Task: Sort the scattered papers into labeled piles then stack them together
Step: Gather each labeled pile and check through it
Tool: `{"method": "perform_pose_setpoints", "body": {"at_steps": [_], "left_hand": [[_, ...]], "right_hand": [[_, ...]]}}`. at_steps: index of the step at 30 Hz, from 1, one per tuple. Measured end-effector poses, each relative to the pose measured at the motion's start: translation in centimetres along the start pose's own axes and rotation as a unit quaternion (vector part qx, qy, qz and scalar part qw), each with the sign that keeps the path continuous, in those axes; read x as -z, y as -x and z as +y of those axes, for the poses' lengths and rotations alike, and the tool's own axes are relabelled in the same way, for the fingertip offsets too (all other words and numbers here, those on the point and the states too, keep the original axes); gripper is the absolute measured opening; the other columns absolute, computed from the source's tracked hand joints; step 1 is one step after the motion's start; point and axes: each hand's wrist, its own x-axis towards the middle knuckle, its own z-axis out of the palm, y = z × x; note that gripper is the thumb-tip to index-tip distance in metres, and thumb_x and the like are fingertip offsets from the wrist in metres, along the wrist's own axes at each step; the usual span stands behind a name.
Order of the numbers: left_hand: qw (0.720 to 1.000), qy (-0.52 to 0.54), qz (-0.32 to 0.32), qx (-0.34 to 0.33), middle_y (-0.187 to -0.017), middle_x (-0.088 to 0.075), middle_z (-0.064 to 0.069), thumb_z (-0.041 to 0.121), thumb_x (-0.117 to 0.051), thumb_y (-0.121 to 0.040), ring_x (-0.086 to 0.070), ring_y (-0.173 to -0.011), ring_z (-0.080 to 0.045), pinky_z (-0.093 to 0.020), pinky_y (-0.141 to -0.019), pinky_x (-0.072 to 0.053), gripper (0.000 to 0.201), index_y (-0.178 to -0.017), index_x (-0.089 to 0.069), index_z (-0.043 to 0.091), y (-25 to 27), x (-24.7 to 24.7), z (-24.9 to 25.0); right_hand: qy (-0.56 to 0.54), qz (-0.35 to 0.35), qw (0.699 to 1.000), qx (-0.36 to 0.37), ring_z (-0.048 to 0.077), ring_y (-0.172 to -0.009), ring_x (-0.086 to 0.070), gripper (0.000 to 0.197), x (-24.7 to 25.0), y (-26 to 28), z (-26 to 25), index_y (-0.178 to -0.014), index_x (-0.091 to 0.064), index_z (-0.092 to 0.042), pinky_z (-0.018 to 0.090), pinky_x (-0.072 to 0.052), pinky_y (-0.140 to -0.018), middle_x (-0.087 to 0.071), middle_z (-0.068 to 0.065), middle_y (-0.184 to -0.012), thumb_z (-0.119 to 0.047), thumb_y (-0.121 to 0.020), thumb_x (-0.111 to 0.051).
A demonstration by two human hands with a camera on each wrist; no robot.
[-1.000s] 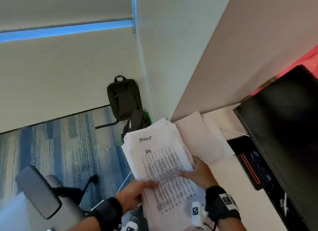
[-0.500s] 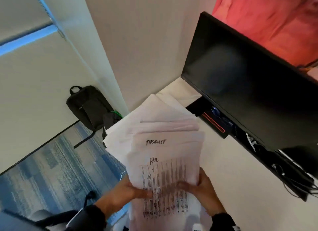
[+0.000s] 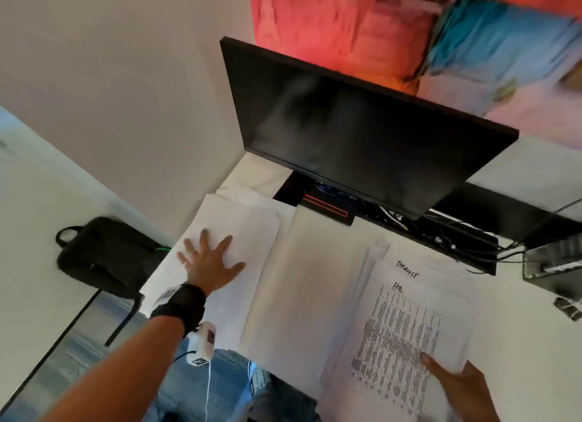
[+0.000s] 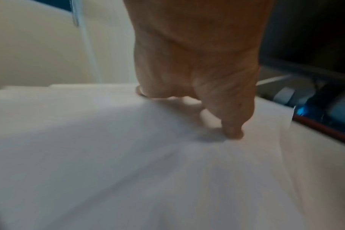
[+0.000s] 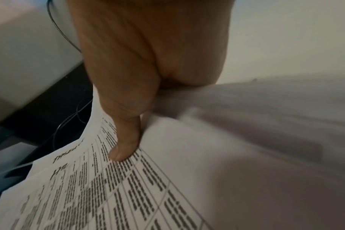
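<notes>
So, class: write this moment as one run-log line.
left hand: flat on blank pile | right hand: grips printed stack | piles: apart on desk

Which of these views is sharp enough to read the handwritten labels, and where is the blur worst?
Head view: fairly sharp at centre; the printed white paper stack shows handwriting, though smeared; the top right corner is streaked with motion blur. Left wrist view: blurred throughout; the left hand presses plain white sheets. Right wrist view: print near the right hand is crisp; the right side is smeared and shadowed.

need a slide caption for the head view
Left hand flat on blank white sheets; right hand pinches printed paper stack.
</notes>
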Motion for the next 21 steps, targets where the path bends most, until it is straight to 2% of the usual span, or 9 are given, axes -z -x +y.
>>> {"method": "perform_pose_setpoints", "body": {"at_steps": [2, 3, 5, 7, 10, 12, 15, 19, 21], "left_hand": [[0.998, -0.027, -0.051, -0.004, -0.174, 0.007, -0.004, 0.094, -0.044, -0.077, -0.001, -0.153, -0.056, -0.072, -0.119, -0.014, 0.098, -0.159, -0.008, 0.055, -0.2, -1.1, -2.4], [0.998, -0.032, -0.05, -0.023, -0.174, 0.006, -0.003, 0.096, -0.042, -0.075, -0.005, -0.153, -0.056, -0.071, -0.119, -0.018, 0.101, -0.159, -0.007, 0.055, 0.4, -1.7, -2.1], [0.996, -0.041, -0.048, -0.063, -0.173, 0.004, -0.001, 0.094, -0.046, -0.074, -0.009, -0.151, -0.055, -0.068, -0.118, -0.022, 0.102, -0.159, -0.008, 0.055, 2.0, -2.8, -0.1], [0.993, -0.045, -0.053, -0.094, -0.172, 0.002, 0.0, 0.089, -0.053, -0.077, -0.012, -0.15, -0.051, -0.064, -0.118, -0.024, 0.098, -0.159, -0.012, 0.056, 3.5, -3.8, 1.5], [0.999, 0.017, 0.019, -0.02, -0.165, -0.01, -0.012, 0.084, -0.065, -0.073, -0.025, -0.142, -0.05, -0.065, -0.115, -0.031, 0.096, -0.155, -0.03, 0.049, 3.0, -3.3, 1.6], [0.996, 0.046, 0.04, 0.06, -0.158, -0.016, -0.02, 0.091, -0.068, -0.061, -0.031, -0.137, -0.054, -0.07, -0.111, -0.032, 0.115, -0.153, -0.026, 0.038, 1.8, -2.8, 0.5], [0.996, 0.033, 0.052, 0.062, -0.147, -0.031, -0.021, 0.095, -0.069, -0.052, -0.04, -0.13, -0.053, -0.071, -0.101, -0.04, 0.131, -0.15, -0.024, 0.022, 1.0, -2.6, -0.4], [0.997, 0.013, 0.073, 0.01, -0.133, -0.046, -0.02, 0.087, -0.073, -0.062, -0.048, -0.121, -0.047, -0.064, -0.095, -0.048, 0.114, -0.135, -0.039, 0.006, 2.4, -3.9, 1.6], [0.998, 0.004, 0.061, 0.003, -0.128, -0.047, -0.019, 0.087, -0.072, -0.062, -0.05, -0.118, -0.045, -0.061, -0.094, -0.049, 0.11, -0.13, -0.043, 0.005, 4.0, -5.1, 3.5]], "right_hand": [[0.008, 0.002, 1.0, 0.011, 0.028, -0.101, -0.072, 0.106, 0.5, -1.1, 2.4, -0.117, -0.073, -0.004, 0.042, -0.057, -0.093, -0.078, 0.012, -0.107, -0.07, -0.038, -0.096], [0.007, -0.003, 1.0, 0.008, 0.027, -0.099, -0.073, 0.1, 0.7, -0.9, 2.6, -0.114, -0.074, -0.005, 0.041, -0.058, -0.09, -0.079, 0.009, -0.104, -0.069, -0.041, -0.096], [-0.017, -0.011, 1.0, 0.01, 0.024, -0.093, -0.075, 0.071, 0.8, -1.0, 2.6, -0.105, -0.076, -0.006, 0.035, -0.055, -0.08, -0.08, 0.005, -0.093, -0.051, -0.054, -0.096], [-0.037, -0.027, 0.999, 0.015, 0.023, -0.091, -0.076, 0.052, 0.8, -0.7, 2.3, -0.105, -0.077, -0.007, 0.034, -0.056, -0.081, -0.082, 0.002, -0.088, -0.035, -0.065, -0.097], [-0.053, -0.031, 0.998, 0.007, 0.025, -0.092, -0.078, 0.049, 1.2, -1.0, 3.4, -0.105, -0.077, -0.007, 0.043, -0.058, -0.092, -0.082, 0.003, -0.091, -0.029, -0.067, -0.098], [-0.06, -0.023, 0.998, -0.004, 0.025, -0.092, -0.078, 0.052, 1.9, -1.1, 4.4, -0.104, -0.077, -0.007, 0.043, -0.058, -0.092, -0.082, 0.003, -0.092, -0.032, -0.064, -0.099], [-0.06, -0.03, 0.998, -0.008, 0.024, -0.095, -0.077, 0.062, 2.9, -1.3, 5.1, -0.106, -0.076, -0.009, 0.043, -0.056, -0.096, -0.082, 0.001, -0.095, -0.041, -0.06, -0.102], [-0.057, -0.02, 0.998, 0.006, 0.016, -0.089, -0.072, 0.035, 3.4, -0.1, 3.8, -0.102, -0.073, -0.012, 0.024, -0.049, -0.072, -0.079, -0.005, -0.084, -0.023, -0.075, -0.093], [-0.053, -0.023, 0.998, 0.015, 0.014, -0.086, -0.074, 0.032, 3.4, 0.1, 3.5, -0.101, -0.074, -0.014, 0.023, -0.049, -0.07, -0.079, -0.01, -0.08, -0.02, -0.076, -0.093]]}}
